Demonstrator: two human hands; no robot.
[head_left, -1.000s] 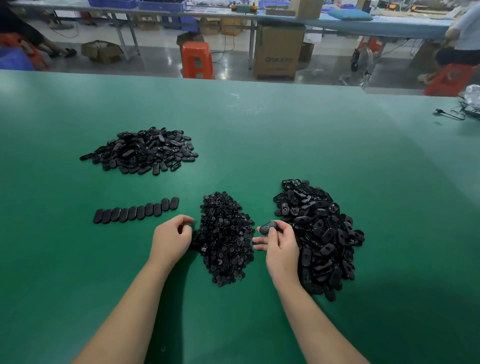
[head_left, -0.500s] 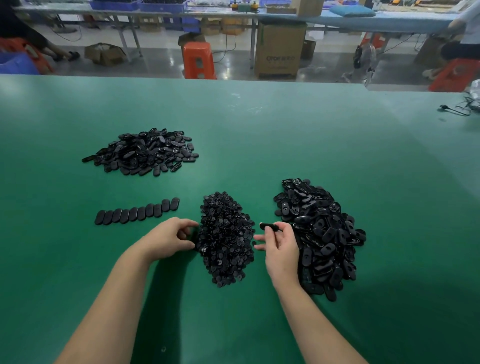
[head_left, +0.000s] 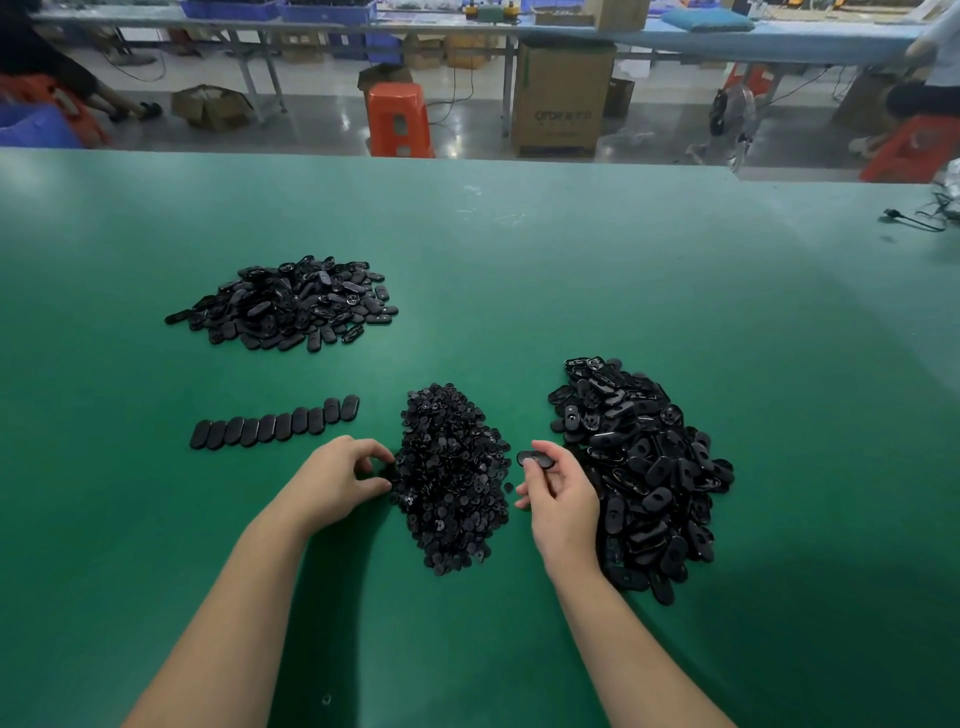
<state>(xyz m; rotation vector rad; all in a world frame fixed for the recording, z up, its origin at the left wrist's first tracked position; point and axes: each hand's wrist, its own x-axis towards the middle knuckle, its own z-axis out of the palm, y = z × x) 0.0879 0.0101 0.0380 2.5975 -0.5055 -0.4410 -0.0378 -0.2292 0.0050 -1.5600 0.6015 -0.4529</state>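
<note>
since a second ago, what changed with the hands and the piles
The left hand edged right, its fingers now picking at the small-parts pile. The right hand tilted the oval piece it pinches. The right pile, far pile and row stayed put.

Open green table (head_left: 519, 291) beyond three heaps

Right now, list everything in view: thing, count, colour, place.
table: one, green, under everything
far pile of oval shells: one, black, table's far left
row of oval shells: about ten, black, left, nearer than that pile
pile of small round parts: one, black, centre, between the hands
near pile of oval shells: one, black, beside right hand
cable: one, black, table's far right edge
stool: one, orange, floor beyond table
cardboard box: one, brown, right of stool
left hand: one, curled at small parts' left edge, hold unclear
right hand: one, pinching a single black oval shell
</note>
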